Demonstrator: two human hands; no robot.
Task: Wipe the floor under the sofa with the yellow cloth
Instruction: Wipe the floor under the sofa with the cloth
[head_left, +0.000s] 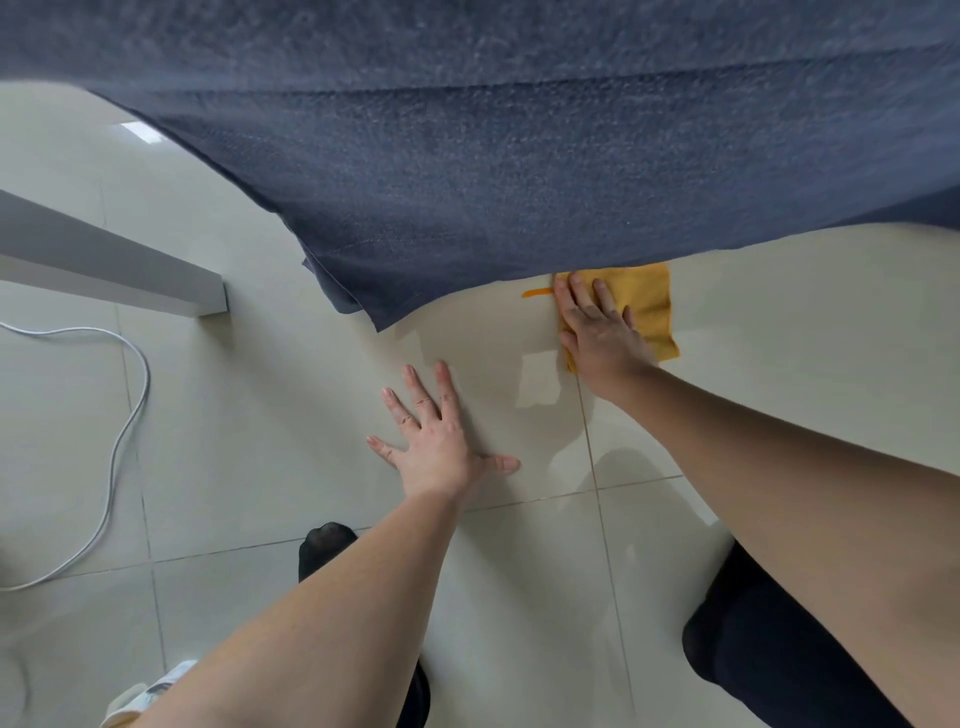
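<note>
1. A person's right hand (602, 332) presses flat on the yellow cloth (644, 306) at the sofa's (493, 156) lower edge; fingers spread, the grip open and closed around nothing; the cloth's far edge slips under the blue-grey fabric.
2. The left hand (441, 436) lies palm-down on the pale tiled floor (234, 441), fingers splayed, holding nothing.
3. The sofa's hanging cover blocks the view beneath; a white cable (122, 441) loops at left near a white furniture edge (119, 270); dark-stockinged knees (769, 644) rest on the tiles.
4. No readable writing shows.
</note>
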